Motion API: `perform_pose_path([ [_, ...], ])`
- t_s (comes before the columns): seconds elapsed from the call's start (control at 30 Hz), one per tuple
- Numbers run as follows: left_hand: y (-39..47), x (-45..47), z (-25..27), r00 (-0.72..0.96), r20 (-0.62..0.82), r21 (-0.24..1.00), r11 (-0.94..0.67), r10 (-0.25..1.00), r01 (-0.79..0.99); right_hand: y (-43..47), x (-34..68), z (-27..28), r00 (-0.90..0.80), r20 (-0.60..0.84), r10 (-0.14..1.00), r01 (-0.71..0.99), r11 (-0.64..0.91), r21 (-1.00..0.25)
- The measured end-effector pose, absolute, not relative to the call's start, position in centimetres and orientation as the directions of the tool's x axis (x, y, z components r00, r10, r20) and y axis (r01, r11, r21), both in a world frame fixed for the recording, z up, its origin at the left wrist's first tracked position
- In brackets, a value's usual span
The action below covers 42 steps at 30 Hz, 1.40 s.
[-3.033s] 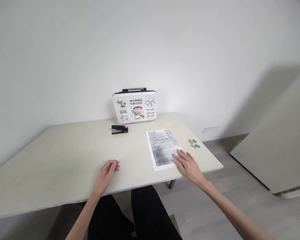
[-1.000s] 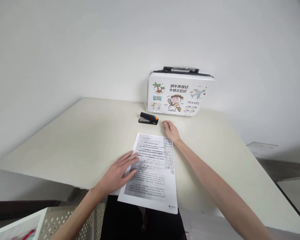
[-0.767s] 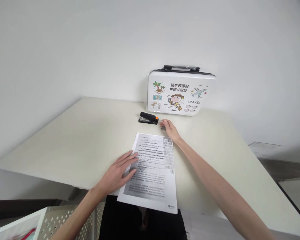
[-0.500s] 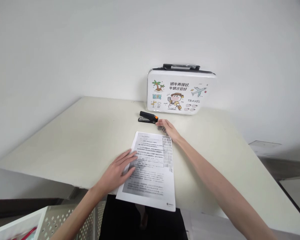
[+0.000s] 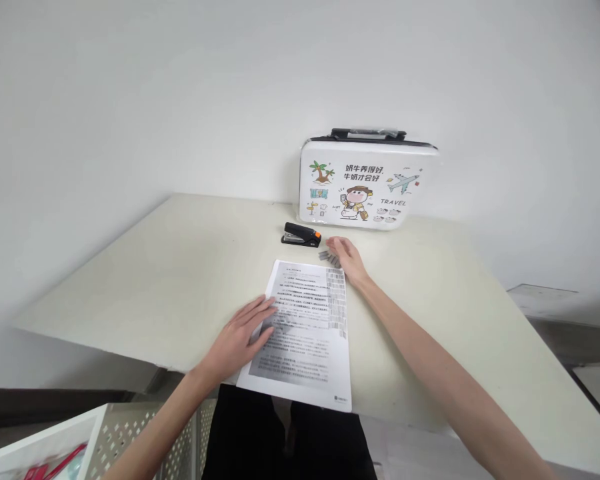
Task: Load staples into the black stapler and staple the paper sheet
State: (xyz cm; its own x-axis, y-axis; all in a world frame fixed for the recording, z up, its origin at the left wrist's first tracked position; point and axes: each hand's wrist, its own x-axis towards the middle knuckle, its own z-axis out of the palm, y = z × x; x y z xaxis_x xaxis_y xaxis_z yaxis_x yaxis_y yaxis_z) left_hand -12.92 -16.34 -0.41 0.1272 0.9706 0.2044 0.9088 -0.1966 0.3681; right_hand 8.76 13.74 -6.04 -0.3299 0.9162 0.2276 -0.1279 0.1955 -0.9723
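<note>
A printed sheet of paper (image 5: 300, 333) lies on the table, its lower edge hanging over the front. My left hand (image 5: 243, 333) rests flat on the paper's left side, fingers spread. Above the paper's top right corner, my right hand (image 5: 347, 257) lies on its side, fingers loosely curved and pointing left. Several grey staple strips (image 5: 329, 257) sit against its palm side; the hand partly hides them. Just left of its fingertips, apart from them, a black stapler (image 5: 301, 235) with an orange end stands on the table.
A white cartoon-printed case (image 5: 367, 183) with a black handle stands against the wall behind the stapler. The pale table (image 5: 180, 267) reaches out to both sides. Below its front left edge is a perforated white bin (image 5: 130, 427) holding red items.
My right hand has drawn slightly right, away from the stapler's orange end, and more of the staple strips shows. My left hand stays on the paper. The view has shifted slightly.
</note>
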Motion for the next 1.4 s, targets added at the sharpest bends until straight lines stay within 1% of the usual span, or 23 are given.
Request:
perform_pose_path([
  [0.13, -16.5, -12.8, -0.6, 0.112, 0.213, 0.357, -0.184, 0.971, 0.916, 13.5, 8.9, -6.2, -0.277, 0.237, 0.931, -0.129, 0.209, -0.969],
  [0.33, -16.1, -13.3, -0.8, 0.111, 0.199, 0.349, -0.176, 0.974, 0.92, 13.4, 8.9, -6.3, -0.308, 0.228, 0.924, -0.14, 0.193, -0.971],
  [0.7, -16.3, -13.6, -1.1, 0.1, 0.24, 0.398, -0.192, 0.966, 0.897, 14.0, 9.0, -6.5, -0.324, 0.221, 0.92, -0.2, 0.162, -0.966],
  [0.97, -16.4, -13.5, -1.5, 0.071, 0.246, 0.388, -0.166, 0.967, 0.907, 13.7, 9.1, -6.8, -0.329, 0.229, 0.916, -0.221, 0.161, -0.962],
  [1.2, -16.6, -13.6, -2.0, 0.046, 0.271, 0.403, -0.157, 0.961, 0.902, 13.4, 9.5, -6.9, -0.339, 0.21, 0.917, -0.211, 0.143, -0.967],
  [1.4, -16.6, -13.8, -2.1, 0.055, 0.245, 0.398, -0.152, 0.968, 0.905, 13.0, 9.7, -6.6, -0.351, 0.211, 0.912, -0.156, 0.166, -0.974],
])
